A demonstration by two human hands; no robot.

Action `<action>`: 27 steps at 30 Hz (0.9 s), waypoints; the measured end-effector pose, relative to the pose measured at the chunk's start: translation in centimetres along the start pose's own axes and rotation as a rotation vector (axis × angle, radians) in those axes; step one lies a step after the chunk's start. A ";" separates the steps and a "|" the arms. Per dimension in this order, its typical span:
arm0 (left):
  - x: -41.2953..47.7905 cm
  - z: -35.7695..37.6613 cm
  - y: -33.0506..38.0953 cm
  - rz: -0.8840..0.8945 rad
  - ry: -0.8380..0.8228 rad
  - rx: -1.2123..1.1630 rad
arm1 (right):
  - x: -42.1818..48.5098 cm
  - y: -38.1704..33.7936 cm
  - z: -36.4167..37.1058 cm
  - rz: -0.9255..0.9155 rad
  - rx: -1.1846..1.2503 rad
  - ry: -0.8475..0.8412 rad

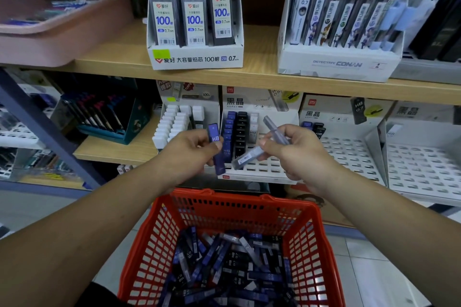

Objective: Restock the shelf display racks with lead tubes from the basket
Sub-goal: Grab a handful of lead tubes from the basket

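Blue lead tube [216, 148] in left hand [192, 154], two grey tubes [259, 147] in right hand [294, 149].

Even, bright overhead light; wide-angle bending at edges, upper left corner blurred, slight glare on packaging.

I see wooden shelf boards [262, 77] crossing at twelve o'clock, a dark blue upright post [47, 129] at nine o'clock, pale floor tiles [379, 269] at five o'clock, soft even indoor light.

Stationery shop: stocked display racks [254, 147]
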State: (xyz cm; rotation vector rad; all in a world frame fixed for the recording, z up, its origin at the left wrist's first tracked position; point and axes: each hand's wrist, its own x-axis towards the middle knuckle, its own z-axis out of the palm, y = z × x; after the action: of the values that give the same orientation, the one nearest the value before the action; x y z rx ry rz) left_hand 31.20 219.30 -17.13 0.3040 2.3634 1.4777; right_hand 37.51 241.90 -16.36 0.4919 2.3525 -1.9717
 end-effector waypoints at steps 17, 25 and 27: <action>2.5 1.1 -2.0 0.224 0.085 0.367 | 0.1 1.0 -1.6 0.047 0.085 0.031; 2.0 1.5 -0.8 0.271 0.088 0.629 | 0.3 1.1 -2.0 0.060 0.113 0.069; 1.9 1.9 -0.7 0.268 0.120 0.580 | 0.2 1.2 -2.0 0.054 0.120 0.083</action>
State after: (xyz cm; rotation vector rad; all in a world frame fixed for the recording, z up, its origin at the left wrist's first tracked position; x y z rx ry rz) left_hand 30.17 221.28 -18.85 0.7111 2.9045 0.8853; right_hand 37.94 244.07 -17.12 0.6481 2.2505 -2.1165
